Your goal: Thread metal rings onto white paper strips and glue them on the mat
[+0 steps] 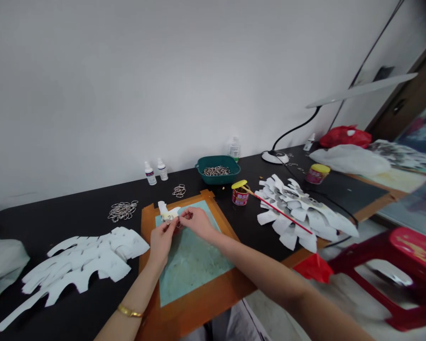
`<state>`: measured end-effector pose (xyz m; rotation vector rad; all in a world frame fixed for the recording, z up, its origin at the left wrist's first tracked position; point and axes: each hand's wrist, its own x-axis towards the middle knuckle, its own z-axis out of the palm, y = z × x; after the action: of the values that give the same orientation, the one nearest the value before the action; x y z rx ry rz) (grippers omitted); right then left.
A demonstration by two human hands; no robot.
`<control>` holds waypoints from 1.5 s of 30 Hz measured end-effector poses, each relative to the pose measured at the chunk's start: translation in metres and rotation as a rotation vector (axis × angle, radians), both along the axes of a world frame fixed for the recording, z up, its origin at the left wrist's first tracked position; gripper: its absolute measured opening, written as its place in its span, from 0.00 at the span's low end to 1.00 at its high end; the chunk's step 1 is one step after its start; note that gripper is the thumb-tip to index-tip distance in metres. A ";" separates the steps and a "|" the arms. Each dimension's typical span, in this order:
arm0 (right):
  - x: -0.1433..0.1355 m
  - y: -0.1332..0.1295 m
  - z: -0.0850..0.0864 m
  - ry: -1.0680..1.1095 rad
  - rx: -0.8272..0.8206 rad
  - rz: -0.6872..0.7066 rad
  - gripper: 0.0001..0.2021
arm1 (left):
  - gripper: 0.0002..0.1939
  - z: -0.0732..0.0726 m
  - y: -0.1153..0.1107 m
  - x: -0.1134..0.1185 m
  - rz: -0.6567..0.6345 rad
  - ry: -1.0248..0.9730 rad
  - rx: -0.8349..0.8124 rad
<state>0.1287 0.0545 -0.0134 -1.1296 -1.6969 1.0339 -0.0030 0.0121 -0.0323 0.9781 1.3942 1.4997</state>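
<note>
My left hand (162, 240) and my right hand (198, 223) meet over the far end of a pale green mat (191, 265). Both have their fingers pinched together. At the left fingertips shows a small shiny metal ring (169, 219), and the left thumb and fingers close on it. What the right fingertips pinch beside it is too small to make out. Just beyond the fingers lies a white cut piece (164, 209) with curved edges. Brown tape (230, 279) borders the mat.
White cut-out sheets (88, 260) lie left, near loose metal rings (123, 210). Beyond stand white bottles (150, 174) and a green basin (218, 178) of rings. To the right are an open tin (240, 196), a red-handled brush (284, 214), more white pieces (291, 208), a lamp (276, 157) and a red stool (386, 270).
</note>
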 end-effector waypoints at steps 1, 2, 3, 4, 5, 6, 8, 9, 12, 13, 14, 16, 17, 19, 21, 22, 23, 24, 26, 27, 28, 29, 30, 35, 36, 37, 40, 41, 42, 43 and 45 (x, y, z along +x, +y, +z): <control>0.001 0.002 -0.001 0.009 -0.008 0.001 0.02 | 0.24 -0.001 0.000 -0.001 -0.012 0.052 0.009; 0.001 0.004 -0.001 0.015 -0.012 0.003 0.02 | 0.24 -0.001 0.000 -0.001 -0.027 0.091 0.012; 0.002 0.006 0.000 0.021 -0.017 0.007 0.02 | 0.25 0.000 0.000 -0.001 -0.040 0.116 0.012; 0.003 0.008 0.000 0.026 -0.022 0.012 0.02 | 0.25 0.000 0.000 -0.002 -0.053 0.133 0.009; 0.004 0.009 0.001 0.030 -0.026 0.019 0.03 | 0.26 0.001 0.000 -0.002 -0.065 0.148 0.009; 0.005 0.011 0.002 0.034 -0.029 0.027 0.03 | 0.26 0.001 0.001 -0.003 -0.072 0.161 0.007; 0.007 0.013 0.004 0.039 -0.017 0.038 0.03 | 0.27 0.001 0.001 -0.004 -0.080 0.179 0.008; 0.008 0.013 0.004 0.044 -0.006 0.044 0.02 | 0.26 0.001 0.001 -0.005 -0.087 0.179 0.009; 0.008 0.013 0.005 0.067 0.013 0.061 0.02 | 0.25 -0.001 0.000 -0.009 -0.117 0.150 -0.003; 0.008 0.013 0.004 0.073 0.009 0.066 0.03 | 0.25 0.000 0.000 -0.010 -0.132 0.125 -0.011; 0.007 0.012 0.004 0.078 0.004 0.067 0.03 | 0.25 0.001 0.000 -0.011 -0.148 0.091 -0.022; 0.007 0.012 0.003 0.083 0.000 0.053 0.03 | 0.26 0.004 -0.001 -0.011 -0.185 0.008 -0.050; 0.008 0.012 0.003 0.086 0.002 0.041 0.03 | 0.27 0.006 -0.002 -0.011 -0.204 -0.026 -0.064; 0.008 0.012 0.002 0.091 0.005 0.013 0.03 | 0.29 0.008 -0.002 -0.010 -0.232 -0.058 -0.079; 0.009 0.011 0.002 0.103 0.014 0.008 0.03 | 0.28 0.008 -0.002 -0.008 -0.222 -0.045 -0.067; 0.009 0.010 0.002 0.111 0.019 0.016 0.03 | 0.26 0.007 -0.002 -0.007 -0.202 -0.033 -0.058; 0.009 0.010 0.002 0.119 0.026 0.024 0.03 | 0.25 0.006 -0.001 -0.006 -0.178 -0.024 -0.051; 0.009 0.009 0.002 0.127 0.034 0.031 0.03 | 0.25 0.004 -0.001 -0.005 -0.154 -0.017 -0.047; 0.009 0.008 0.002 0.136 0.044 0.039 0.03 | 0.25 0.002 -0.001 -0.003 -0.118 -0.008 -0.058; 0.009 0.008 0.002 0.139 0.039 0.042 0.04 | 0.25 0.001 -0.001 -0.003 -0.111 -0.006 -0.064; 0.009 0.008 0.003 0.150 0.026 0.053 0.05 | 0.25 0.001 -0.002 -0.003 -0.109 -0.008 -0.066; 0.009 0.008 0.003 0.174 -0.003 0.074 0.06 | 0.25 0.001 -0.002 -0.003 -0.112 -0.018 -0.065; 0.009 0.009 0.003 0.210 -0.048 0.107 0.08 | 0.25 0.001 -0.002 -0.003 -0.117 -0.039 -0.064; 0.007 0.012 0.003 0.318 -0.277 0.206 0.13 | 0.24 0.004 0.000 -0.006 -0.180 -0.156 -0.106; 0.006 0.012 0.003 0.291 -0.259 0.183 0.13 | 0.23 0.005 0.000 -0.006 -0.177 -0.170 -0.123; 0.006 0.011 0.004 0.263 -0.212 0.149 0.12 | 0.22 0.007 0.001 -0.006 -0.158 -0.191 -0.138; 0.008 0.008 0.009 0.166 0.067 -0.017 0.12 | 0.16 0.011 0.002 -0.002 -0.015 -0.298 -0.145; 0.009 0.006 0.011 0.114 0.164 -0.084 0.12 | 0.13 0.013 0.001 -0.001 0.035 -0.339 -0.138; 0.010 0.004 0.013 0.050 0.242 -0.140 0.11 | 0.11 0.015 0.001 0.001 0.074 -0.375 -0.125; 0.011 0.002 0.014 -0.024 0.294 -0.171 0.09 | 0.10 0.017 0.000 0.002 0.095 -0.403 -0.114; 0.010 -0.001 0.014 -0.152 0.333 -0.145 0.09 | 0.09 0.019 -0.002 0.003 0.098 -0.430 -0.089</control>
<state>0.1383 0.0533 0.0001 -1.1122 -1.7958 0.5611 0.0000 0.0105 -0.0132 0.4973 1.1950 1.5911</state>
